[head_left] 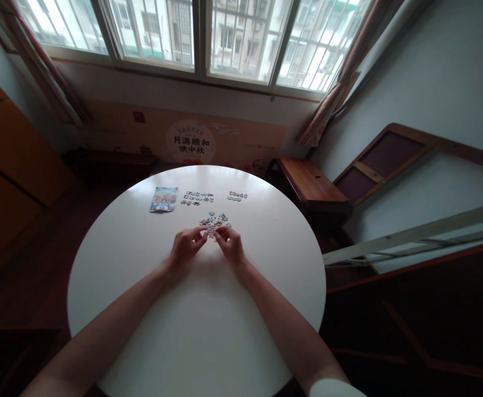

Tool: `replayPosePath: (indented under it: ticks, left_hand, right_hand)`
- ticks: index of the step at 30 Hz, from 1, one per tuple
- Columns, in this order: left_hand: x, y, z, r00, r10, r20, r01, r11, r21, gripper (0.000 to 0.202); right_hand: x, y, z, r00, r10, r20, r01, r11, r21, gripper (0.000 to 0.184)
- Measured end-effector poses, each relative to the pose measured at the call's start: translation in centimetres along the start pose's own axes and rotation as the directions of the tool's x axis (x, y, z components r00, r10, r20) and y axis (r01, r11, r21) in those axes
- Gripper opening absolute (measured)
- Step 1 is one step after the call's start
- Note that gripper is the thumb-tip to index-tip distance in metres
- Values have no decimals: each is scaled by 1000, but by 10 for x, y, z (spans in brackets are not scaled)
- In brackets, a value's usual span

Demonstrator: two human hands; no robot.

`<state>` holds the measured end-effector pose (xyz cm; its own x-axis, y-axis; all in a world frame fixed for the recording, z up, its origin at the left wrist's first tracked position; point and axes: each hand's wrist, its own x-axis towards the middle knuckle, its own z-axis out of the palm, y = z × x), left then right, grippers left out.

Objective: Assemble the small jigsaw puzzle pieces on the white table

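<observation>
Both my hands rest on a round white table (142,309), fingertips meeting at its middle. My left hand (187,246) pinches at a small puzzle piece, fingers curled. My right hand (230,243) is curled the same way and pinches at a piece beside it. Just beyond the fingertips lies a loose heap of puzzle pieces (215,219). The pieces between the fingers are too small to make out clearly.
Farther back on the table lie a small picture packet (164,199) and two sorted groups of puzzle pieces (197,198) (237,196). A wooden bench (311,187) stands at the right, a printed cardboard panel (189,140) under the window, wooden cupboards at the left.
</observation>
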<state>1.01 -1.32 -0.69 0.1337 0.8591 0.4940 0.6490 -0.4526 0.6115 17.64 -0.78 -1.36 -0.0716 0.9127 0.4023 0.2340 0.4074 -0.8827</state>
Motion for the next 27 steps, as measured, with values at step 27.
replayPosePath:
  ticks: [27]
  left_hand:
    - [0,-5,1,1000,-21,23,23,997,-71,28]
  right_hand:
    - [0,3,0,999,48,26,-48,998,27,19]
